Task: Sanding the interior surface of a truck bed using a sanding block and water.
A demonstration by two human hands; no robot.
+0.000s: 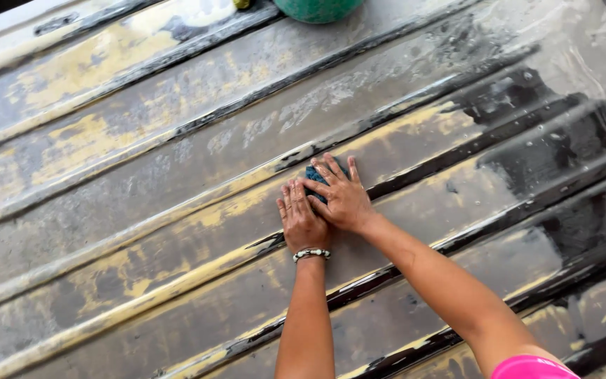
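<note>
Both hands are flat and pressing down, stacked a bit: the right hand [344, 198] lies palm-down right on top of a dark blue scrub pad [315, 178], fingers spread wide over it, and the left hand [301, 221] sits just beside and slightly under it, also flat, fingers together, its fingertips touching the pad's near edge. So neither hand is really gripping anything, they're just pinning the pad to the surface. The pad pokes out past the right fingertips, on the far side from the person, so the right hand is the nearer one and is basically covering it. What it's resting on is a big ribbed metal sheet [142, 210], worn yellow paint over grey, wet and soapy looking, with the ridges running diagonally from lower left to upper right. The arms come in across those ridges, not along them. There's a beaded bracelet [311, 253] on the left wrist, a bit of pink sleeve [531, 368] at the bottom right, and the edge of a green round tub [317, 8] at the top of the sheet, well apart from the hands.
</note>
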